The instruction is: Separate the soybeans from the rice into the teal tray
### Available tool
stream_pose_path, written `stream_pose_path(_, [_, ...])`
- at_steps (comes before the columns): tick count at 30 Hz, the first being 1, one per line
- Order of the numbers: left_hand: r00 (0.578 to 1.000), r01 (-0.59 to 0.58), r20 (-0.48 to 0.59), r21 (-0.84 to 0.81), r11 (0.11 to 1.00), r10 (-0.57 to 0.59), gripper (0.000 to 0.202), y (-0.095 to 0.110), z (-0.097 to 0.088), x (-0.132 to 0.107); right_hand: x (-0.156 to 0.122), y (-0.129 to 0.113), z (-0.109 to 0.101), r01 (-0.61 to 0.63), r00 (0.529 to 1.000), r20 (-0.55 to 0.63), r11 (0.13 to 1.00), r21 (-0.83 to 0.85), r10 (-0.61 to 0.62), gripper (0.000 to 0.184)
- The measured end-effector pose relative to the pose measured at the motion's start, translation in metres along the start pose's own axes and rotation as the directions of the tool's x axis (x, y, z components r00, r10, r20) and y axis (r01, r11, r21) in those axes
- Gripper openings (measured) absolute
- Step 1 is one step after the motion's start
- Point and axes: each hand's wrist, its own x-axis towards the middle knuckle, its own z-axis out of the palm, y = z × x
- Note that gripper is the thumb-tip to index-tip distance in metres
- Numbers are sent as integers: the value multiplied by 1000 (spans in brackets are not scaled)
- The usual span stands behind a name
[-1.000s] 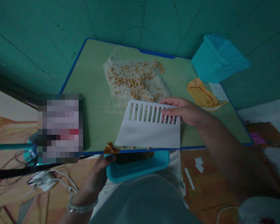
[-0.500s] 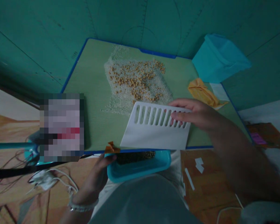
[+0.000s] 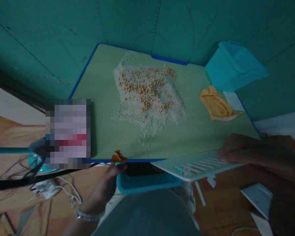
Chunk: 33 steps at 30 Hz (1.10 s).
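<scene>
My left hand [image 3: 107,183] grips the left end of a blue plastic basin [image 3: 147,185], its thumb over the rim. The basin hangs below the table's near edge, with dark small grains or beans inside. In my right hand [image 3: 243,152] is a white slotted plastic board [image 3: 189,168], pinched at its slotted end and tilted over the table edge and the basin's right part. White rice-like grains [image 3: 152,123] lie spread on the table, with round yellow beans [image 3: 145,91] scattered over them. Neither hand touches this pile.
A pale green table [image 3: 100,127] with blue edging stands against a green wall. On its right are an orange cloth [image 3: 217,105] and a turquoise fabric bin [image 3: 236,67]. A blurred-out box [image 3: 70,131] sits left. White cables [image 3: 49,188] lie on the floor.
My right hand has drawn the white slotted board toward me and right, off the table top, and tilted it. A trail of white grains now reaches nearer the front edge. My left hand keeps its hold.
</scene>
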Motion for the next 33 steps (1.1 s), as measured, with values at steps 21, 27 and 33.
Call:
stream_pose_path(21, [998, -31, 48, 16, 999, 31, 19, -4, -14, 5, 100, -10, 35, 211, 973, -79, 973, -94, -219, 21])
stream_pose_path(27, [998, -43, 44, 40, 998, 41, 27, -4, -7, 5, 139, -9, 44, 256, 959, -92, 958, -132, -269, 19])
stream_pose_path(33, [990, -101, 102, 60, 993, 94, 22, -8, -2, 2, 172, -18, 42, 295, 945, -127, 953, -67, -302, 21])
